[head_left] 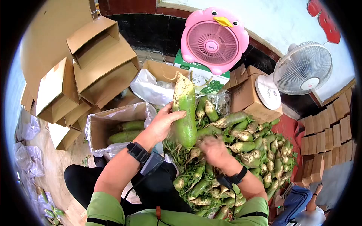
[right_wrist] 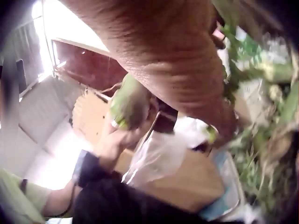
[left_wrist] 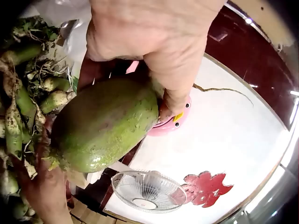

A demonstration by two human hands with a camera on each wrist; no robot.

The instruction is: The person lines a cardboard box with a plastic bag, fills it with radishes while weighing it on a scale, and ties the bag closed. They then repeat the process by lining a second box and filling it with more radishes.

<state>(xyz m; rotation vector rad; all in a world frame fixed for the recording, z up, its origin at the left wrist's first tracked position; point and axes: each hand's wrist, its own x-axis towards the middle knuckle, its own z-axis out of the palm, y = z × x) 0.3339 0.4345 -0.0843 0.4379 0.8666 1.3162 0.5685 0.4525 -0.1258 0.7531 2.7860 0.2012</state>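
Observation:
A large green radish (head_left: 185, 109) stands nearly upright in the head view, its pale root end up and its green end down. My left hand (head_left: 164, 119) grips it from the side, thumb laid across the front. In the left wrist view, the radish's rounded green end (left_wrist: 110, 128) faces the camera under the gripping fingers. Blurred by motion, my right hand (head_left: 217, 150) is just beside the radish's lower end, over the radish pile (head_left: 245, 150). Beside the fingertips in the right wrist view is a small yellow-green bit (right_wrist: 212, 134); whether the right hand pinches anything I cannot tell.
A plastic-lined carton (head_left: 113, 118) with several radishes stands left of the pile. Stacked cartons (head_left: 102, 64) rise behind it. At the back are a pink fan (head_left: 213, 41) on a printed box and a white fan (head_left: 305, 71). Another person (head_left: 301, 205) is at lower right.

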